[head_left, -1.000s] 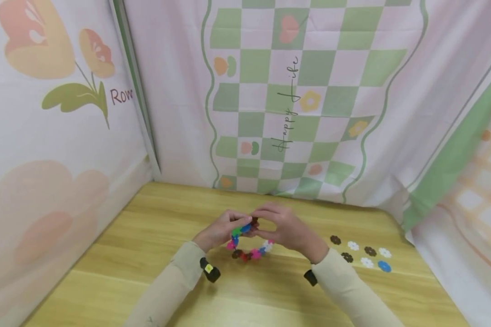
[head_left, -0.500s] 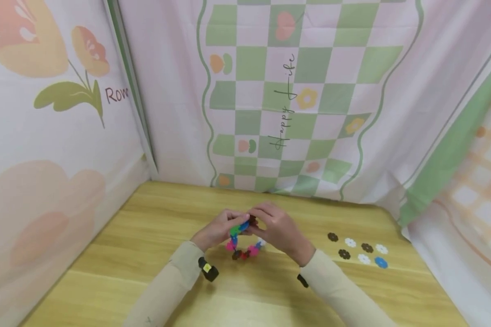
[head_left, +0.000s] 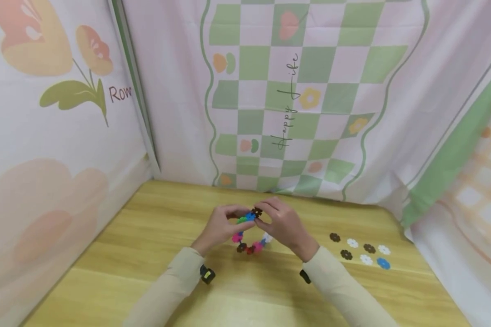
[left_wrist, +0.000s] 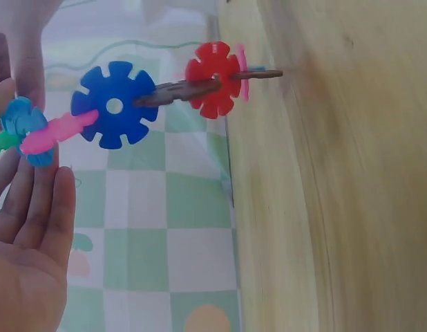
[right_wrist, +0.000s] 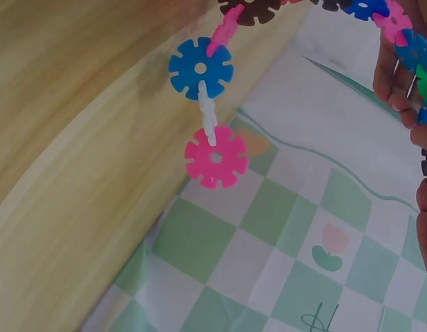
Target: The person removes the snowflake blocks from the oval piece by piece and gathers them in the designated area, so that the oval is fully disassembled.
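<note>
A curved chain of interlocking snowflake discs (head_left: 250,250) hangs between my two hands, just above the table. Thumb and fingers of my left hand (head_left: 217,228) pinch its upper end around a blue disc (head_left: 250,216) beside a green one. My right hand (head_left: 285,227) pinches a dark brown disc (head_left: 257,212) that meets the blue one. Up close in the left wrist view are a deep blue disc (left_wrist: 114,105) and a red disc (left_wrist: 214,80) of the chain. Its free end is a pink disc (right_wrist: 216,158) in the right wrist view, joined to a white one.
Loose discs lie flat on the wooden table (head_left: 118,272) to the right, among them a brown one (head_left: 346,255), a white one (head_left: 366,260) and a blue one (head_left: 383,263). Printed curtains (head_left: 180,91) stand at the back and sides.
My left hand has turned and spread its fingers higher around the chain. The brown disc now shows more plainly between the fingertips, and the chain's loop has shifted slightly up and right.
</note>
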Tool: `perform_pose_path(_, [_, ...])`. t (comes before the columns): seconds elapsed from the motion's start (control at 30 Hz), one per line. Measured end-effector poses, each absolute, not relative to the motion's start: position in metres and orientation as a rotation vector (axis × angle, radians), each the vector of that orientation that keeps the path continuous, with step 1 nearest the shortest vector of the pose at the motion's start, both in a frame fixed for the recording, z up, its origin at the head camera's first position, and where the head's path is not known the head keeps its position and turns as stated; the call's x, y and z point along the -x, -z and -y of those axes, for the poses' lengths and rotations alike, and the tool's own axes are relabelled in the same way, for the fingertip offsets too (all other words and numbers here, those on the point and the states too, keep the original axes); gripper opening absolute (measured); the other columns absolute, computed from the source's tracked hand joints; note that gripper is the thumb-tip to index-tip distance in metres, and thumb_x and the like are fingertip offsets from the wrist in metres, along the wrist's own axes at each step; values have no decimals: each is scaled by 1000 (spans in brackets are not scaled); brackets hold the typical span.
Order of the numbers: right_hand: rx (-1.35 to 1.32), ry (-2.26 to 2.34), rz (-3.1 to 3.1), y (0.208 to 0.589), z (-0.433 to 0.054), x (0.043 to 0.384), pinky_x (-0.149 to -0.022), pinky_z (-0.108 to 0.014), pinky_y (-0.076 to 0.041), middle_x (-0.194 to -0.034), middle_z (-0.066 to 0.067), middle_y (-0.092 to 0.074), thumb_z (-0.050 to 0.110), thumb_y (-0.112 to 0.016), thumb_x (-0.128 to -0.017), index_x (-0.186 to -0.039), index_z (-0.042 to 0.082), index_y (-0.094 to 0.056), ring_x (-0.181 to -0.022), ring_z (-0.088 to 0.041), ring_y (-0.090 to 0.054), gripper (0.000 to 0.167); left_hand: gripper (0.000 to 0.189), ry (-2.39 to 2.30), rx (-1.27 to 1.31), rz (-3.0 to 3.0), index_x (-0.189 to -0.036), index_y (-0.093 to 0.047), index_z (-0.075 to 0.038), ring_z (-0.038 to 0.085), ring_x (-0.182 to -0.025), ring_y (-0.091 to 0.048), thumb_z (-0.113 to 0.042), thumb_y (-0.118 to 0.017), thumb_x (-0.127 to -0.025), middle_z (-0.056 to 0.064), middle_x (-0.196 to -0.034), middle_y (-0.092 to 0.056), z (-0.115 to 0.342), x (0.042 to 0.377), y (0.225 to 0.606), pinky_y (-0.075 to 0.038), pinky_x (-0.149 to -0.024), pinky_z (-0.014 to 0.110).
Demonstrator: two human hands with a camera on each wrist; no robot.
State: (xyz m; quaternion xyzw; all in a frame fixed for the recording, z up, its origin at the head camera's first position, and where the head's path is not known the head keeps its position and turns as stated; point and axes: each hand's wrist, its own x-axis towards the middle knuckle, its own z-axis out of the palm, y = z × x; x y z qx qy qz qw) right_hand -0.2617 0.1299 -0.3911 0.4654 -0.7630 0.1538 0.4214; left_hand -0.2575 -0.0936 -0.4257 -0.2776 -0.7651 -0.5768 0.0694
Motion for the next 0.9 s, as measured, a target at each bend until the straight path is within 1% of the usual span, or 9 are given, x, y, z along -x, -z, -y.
perform_pose_path(0.1, [-1182, -383, 1916, 389, -131, 262, -81, -31, -66, -101, -11, -76, 7, -98, -71, -107, -2, -76, -92, -23, -74, 43, 31, 1702, 817, 2276, -116, -79, -11, 16, -102, -75, -26, -86, -90, 4, -115, -80, 91, 256, 425, -63, -96, 44])
perform_pose_path(0.23, [-1214, -376, 1894, 387, -132, 263, -82, -32, -65, -103, -11, -76, 5, -98, -69, -108, -2, -76, -93, -23, -73, 45, 30, 1674, 807, 2276, -113, -79, -9, 15, -97, -75, -26, -86, -90, 7, -111, -81, 88, 257, 424, -65, -91, 42])
perform_pose_path(0.3, [-1233, -372, 1876, 387, -133, 265, -82, -32, -65, -103, -11, -76, 5, -98, -68, -107, -1, -76, -93, -23, -73, 45, 29, 1698, 800, 2279, -112, -80, -9, 14, -95, -75, -26, -86, -90, 8, -110, -81, 88, 258, 423, -65, -89, 39])
perform_pose_path(0.4, [-1268, -368, 1856, 386, -135, 268, -82, -30, -65, -101, -10, -77, 5, -98, -67, -105, 0, -77, -92, -22, -73, 43, 27, 1793, 783, 2285, -112, -80, -8, 13, -89, -74, -23, -86, -90, 10, -109, -81, 88, 258, 421, -65, -81, 31])
perform_pose_path(0.47, [-1268, -352, 1850, 386, -138, 270, -81, -30, -65, -100, -10, -76, 6, -97, -68, -103, 1, -77, -91, -22, -73, 41, 27, 1865, 768, 2289, -112, -80, -7, 12, -85, -73, -20, -86, -90, 11, -108, -81, 90, 257, 421, -63, -75, 25])
perform_pose_path(0.57, [-1205, -351, 1857, 383, -148, 275, -78, -32, -66, -97, -13, -77, 5, -96, -68, -102, -1, -77, -87, -24, -74, 39, 26, 1951, 742, 2291, -112, -79, -5, 11, -81, -72, -18, -85, -90, 12, -108, -81, 94, 256, 422, -59, -69, 20])
perform_pose_path(0.7, [-1096, -408, 1917, 377, -176, 286, -77, -38, -67, -96, -16, -78, 0, -96, -67, -101, -3, -77, -84, -27, -76, 40, 28, 1999, 698, 2304, -114, -79, -5, 11, -83, -73, -18, -86, -89, 11, -108, -81, 102, 256, 422, -60, -72, 20])
perform_pose_path(0.8, [-1101, -458, 1985, 371, -204, 290, -77, -41, -67, -98, -16, -79, -3, -95, -66, -103, -3, -78, -84, -28, -77, 40, 31, 2000, 685, 2313, -115, -78, -6, 12, -88, -74, -19, -87, -89, 10, -110, -80, 107, 256, 422, -62, -78, 22])
perform_pose_path(0.9, [-1118, -475, 2090, 365, -234, 288, -79, -43, -66, -101, -13, -80, -1, -94, -68, -106, 0, -78, -86, -26, -77, 40, 31, 1993, 684, 2319, -116, -78, -6, 15, -90, -74, -20, -87, -89, 12, -111, -80, 111, 256, 420, -63, -79, 23])
